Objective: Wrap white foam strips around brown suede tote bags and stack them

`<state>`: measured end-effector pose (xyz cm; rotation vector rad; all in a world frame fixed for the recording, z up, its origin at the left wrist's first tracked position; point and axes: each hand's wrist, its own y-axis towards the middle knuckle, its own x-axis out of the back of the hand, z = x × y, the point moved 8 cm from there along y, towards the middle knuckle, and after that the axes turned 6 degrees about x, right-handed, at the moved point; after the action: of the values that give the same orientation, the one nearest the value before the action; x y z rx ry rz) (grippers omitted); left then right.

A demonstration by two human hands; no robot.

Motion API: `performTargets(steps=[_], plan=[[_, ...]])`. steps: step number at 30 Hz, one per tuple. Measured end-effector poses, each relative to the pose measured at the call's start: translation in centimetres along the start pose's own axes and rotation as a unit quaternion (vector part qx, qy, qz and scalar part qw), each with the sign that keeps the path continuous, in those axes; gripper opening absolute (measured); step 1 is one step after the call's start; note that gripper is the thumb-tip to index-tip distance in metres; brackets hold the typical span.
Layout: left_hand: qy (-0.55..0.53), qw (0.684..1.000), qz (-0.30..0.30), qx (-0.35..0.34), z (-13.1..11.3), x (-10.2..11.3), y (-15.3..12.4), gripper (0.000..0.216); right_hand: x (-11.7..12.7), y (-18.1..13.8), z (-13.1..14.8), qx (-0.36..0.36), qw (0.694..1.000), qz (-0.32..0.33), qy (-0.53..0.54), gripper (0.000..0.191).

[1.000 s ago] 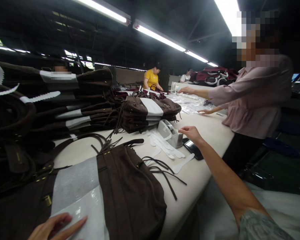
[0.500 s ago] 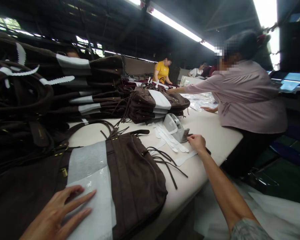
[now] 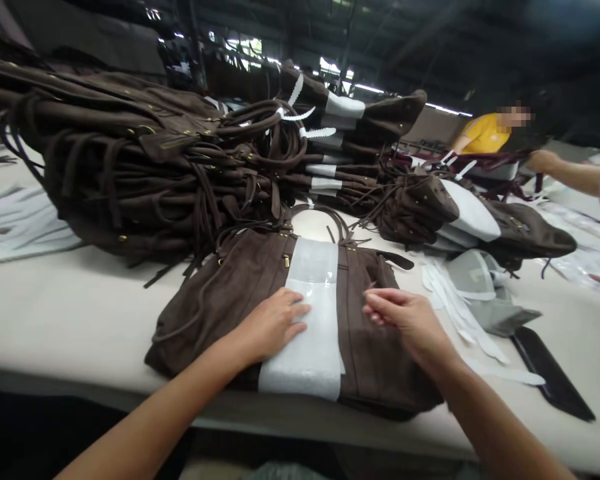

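Observation:
A dark brown handbag (image 3: 250,280) lies on the table in front of me, with a white paper band (image 3: 305,360) wrapped around its middle. My left hand (image 3: 275,323) rests on the left side of this band, fingers apart and flat. Over the right part of the bag, my right hand (image 3: 400,310) is closed in a pinch. A small, faint bit at its fingertips looks like a piece of clear tape, though it is hard to make out. Right of that hand stands a grey tape dispenser (image 3: 500,310), beside several white paper strips (image 3: 453,310).
Brown bags are piled at the left (image 3: 130,167), with another banded stack (image 3: 425,200) behind the dispenser. A black flat object (image 3: 553,373) lies on the table (image 3: 95,313) at right. A person in yellow (image 3: 485,137) stands behind; another person's arm (image 3: 570,170) reaches in from the right.
My right hand has left the tape dispenser and come left over the bag. My left hand stays on the white band. The view has swung left, bringing the whole bag into sight.

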<state>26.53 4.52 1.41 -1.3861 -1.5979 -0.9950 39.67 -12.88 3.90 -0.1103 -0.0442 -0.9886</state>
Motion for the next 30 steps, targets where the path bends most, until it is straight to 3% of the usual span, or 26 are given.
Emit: performTargets(steps=[2, 4, 10, 17, 30], plan=[[-0.008, 1.000, -0.005, -0.009, 0.0, 0.1, -0.2, 0.029, -4.5, 1.3, -0.4, -0.022, 0.999, 0.046, 0.016, 0.033], [-0.019, 1.000, -0.006, -0.016, 0.0, 0.2, -0.4, 0.027, -7.6, 2.7, -0.9, -0.045, 0.997, 0.062, 0.023, 0.025], [-0.038, 0.999, -0.013, -0.016, 0.2, 0.2, -0.6, 0.022, -11.9, 5.6, -2.1, -0.110, 0.993, 0.042, -0.007, 0.017], [-0.053, 0.998, -0.025, -0.013, 0.5, 0.1, -0.8, 0.021, -13.9, 6.9, -4.2, -0.119, 0.992, 0.035, -0.032, 0.019], [-0.062, 0.997, -0.034, -0.007, 0.7, -0.1, -0.7, 0.027, -14.2, 8.0, -5.4, -0.137, 0.985, 0.053, -0.086, 0.024]])
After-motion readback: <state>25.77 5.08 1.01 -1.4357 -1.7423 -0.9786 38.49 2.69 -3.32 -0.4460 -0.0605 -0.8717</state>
